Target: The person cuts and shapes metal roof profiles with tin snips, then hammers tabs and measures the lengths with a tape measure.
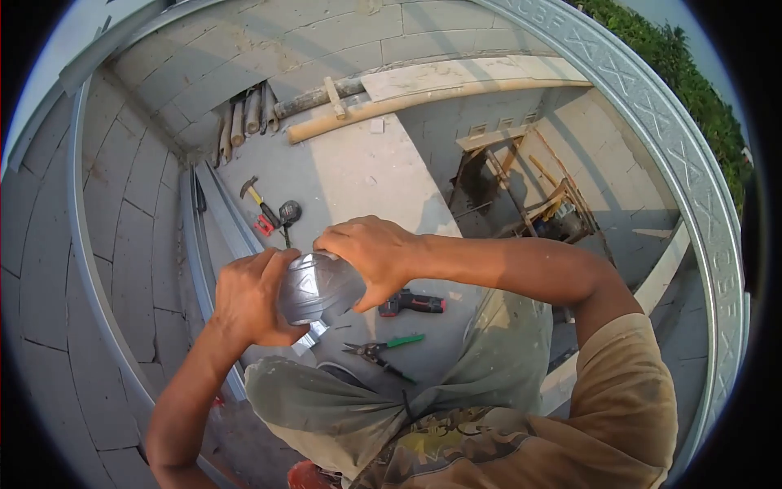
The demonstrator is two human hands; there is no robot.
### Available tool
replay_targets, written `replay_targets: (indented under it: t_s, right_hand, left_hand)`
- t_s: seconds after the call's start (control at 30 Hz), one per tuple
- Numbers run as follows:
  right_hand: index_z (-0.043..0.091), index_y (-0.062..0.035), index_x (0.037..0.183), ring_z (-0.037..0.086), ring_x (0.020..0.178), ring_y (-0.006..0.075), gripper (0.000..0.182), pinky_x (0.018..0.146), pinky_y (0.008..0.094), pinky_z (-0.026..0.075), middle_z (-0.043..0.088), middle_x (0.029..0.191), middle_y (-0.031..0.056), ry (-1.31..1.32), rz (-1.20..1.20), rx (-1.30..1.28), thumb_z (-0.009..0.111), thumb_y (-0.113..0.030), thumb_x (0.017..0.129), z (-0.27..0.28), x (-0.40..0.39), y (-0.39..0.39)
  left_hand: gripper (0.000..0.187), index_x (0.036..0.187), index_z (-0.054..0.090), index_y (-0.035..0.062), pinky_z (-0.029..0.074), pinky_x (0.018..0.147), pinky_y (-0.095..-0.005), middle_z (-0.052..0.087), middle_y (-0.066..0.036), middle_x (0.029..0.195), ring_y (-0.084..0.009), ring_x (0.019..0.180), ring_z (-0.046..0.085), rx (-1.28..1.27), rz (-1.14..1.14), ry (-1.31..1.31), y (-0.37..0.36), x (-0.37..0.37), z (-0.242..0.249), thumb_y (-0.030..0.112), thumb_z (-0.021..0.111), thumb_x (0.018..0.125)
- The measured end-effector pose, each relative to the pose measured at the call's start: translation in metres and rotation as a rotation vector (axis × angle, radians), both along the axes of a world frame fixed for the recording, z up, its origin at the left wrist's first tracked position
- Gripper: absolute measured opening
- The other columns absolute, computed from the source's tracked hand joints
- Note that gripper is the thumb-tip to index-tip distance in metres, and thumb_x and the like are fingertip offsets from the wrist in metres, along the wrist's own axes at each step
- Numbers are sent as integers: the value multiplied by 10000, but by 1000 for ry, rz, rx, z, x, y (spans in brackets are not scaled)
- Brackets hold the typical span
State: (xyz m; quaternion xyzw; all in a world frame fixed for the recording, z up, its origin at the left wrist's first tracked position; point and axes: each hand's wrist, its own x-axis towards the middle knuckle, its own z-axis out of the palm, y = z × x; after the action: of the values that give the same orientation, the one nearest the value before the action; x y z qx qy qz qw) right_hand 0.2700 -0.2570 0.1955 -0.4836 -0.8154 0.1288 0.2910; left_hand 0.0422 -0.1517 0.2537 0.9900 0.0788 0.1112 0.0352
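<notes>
Between my two hands is a short piece of shiny galvanized steel profile (pixel 314 285), embossed with a triangle pattern. My left hand (pixel 254 297) grips its left edge, fingers over the top and thumb below. Around its upper right side curls my right hand (pixel 375 254), with the thumb pointing down along the edge. Below the piece, a bright folded metal offcut (pixel 311 334) shows. A black and red cordless drill (pixel 413 304) lies just right of my right hand. Closer to my knees are green-handled tin snips (pixel 383 350), their jaws toward the left.
A hammer (pixel 254 194), a tape measure (pixel 289 213) and a small red tool (pixel 263 225) lie on the concrete floor (pixel 350 171). Long steel channels (pixel 224 213) rest along the left wall. To the right, the floor edge drops to an opening (pixel 489 196). A curved-looking steel beam (pixel 652 114) crosses the upper right.
</notes>
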Motion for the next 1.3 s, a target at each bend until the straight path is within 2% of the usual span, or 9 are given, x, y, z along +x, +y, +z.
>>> replay_targets:
  t_s: [0.27,0.33,0.5,0.67,0.73,1.0,1.13,1.2,1.3]
  right_hand:
    - [546,-13,1162,676,851,332,868,745,404,534,664,983,139,449,253,270,926,-374,470,45,-16,-26]
    - [529,-28,1172,670,781,328,896,704,387,526,666,923,124,598,335,291,928,-380,451,56,-18,-27]
    - [478,29,1216,692,912,371,864,764,429,551,659,1057,208,-83,66,-310,943,-239,539,41,-7,-19]
    - [481,26,1203,691,903,377,842,753,426,553,658,1037,208,-412,-117,-439,941,-233,547,45,-8,13]
    - [507,33,1190,682,857,374,861,729,409,556,656,1001,186,-20,65,105,955,-269,520,41,20,13]
    - [543,-20,1179,686,843,270,898,749,341,545,671,971,128,560,325,469,961,-295,433,83,-10,-6]
    - [479,51,1242,696,802,293,906,707,359,557,686,886,161,387,302,265,931,-247,515,87,-1,1]
    - [495,31,1161,706,898,338,842,734,387,553,675,1036,213,-153,73,-332,949,-284,525,85,-4,-5]
    - [484,26,1151,691,885,383,794,720,435,548,673,1047,222,-533,-75,-408,931,-241,551,72,-25,12]
  left_hand:
    - [760,1011,637,-17,526,685,-319,646,-137,937,-273,772,698,-544,13,-617,-55,-21,21,399,859,416]
    - [812,1046,606,-38,517,703,-325,640,-147,942,-268,792,689,-250,33,-697,-58,-12,18,437,867,441]
    - [849,1196,480,-70,558,735,-405,637,-229,960,-382,828,682,-402,127,166,-23,-2,9,283,847,516]
    - [830,1186,513,-42,535,689,-438,663,-207,872,-387,759,680,31,78,101,11,18,-1,260,839,485]
    - [828,1176,542,-26,537,678,-421,671,-183,862,-368,743,681,12,64,1,-6,14,43,268,835,460]
    - [841,1204,604,-3,535,778,-364,691,-155,991,-315,845,695,-385,-260,-737,-37,1,65,300,854,461]
    - [902,1275,513,-31,541,813,-386,682,-180,986,-338,864,692,-286,-238,-492,-10,-3,46,285,861,506]
    - [923,1254,434,-74,569,811,-401,640,-276,999,-420,899,687,-382,99,51,-13,-6,27,281,869,522]
    - [822,1198,456,-61,561,782,-446,652,-268,939,-453,861,673,-187,234,203,-15,10,13,238,856,546]
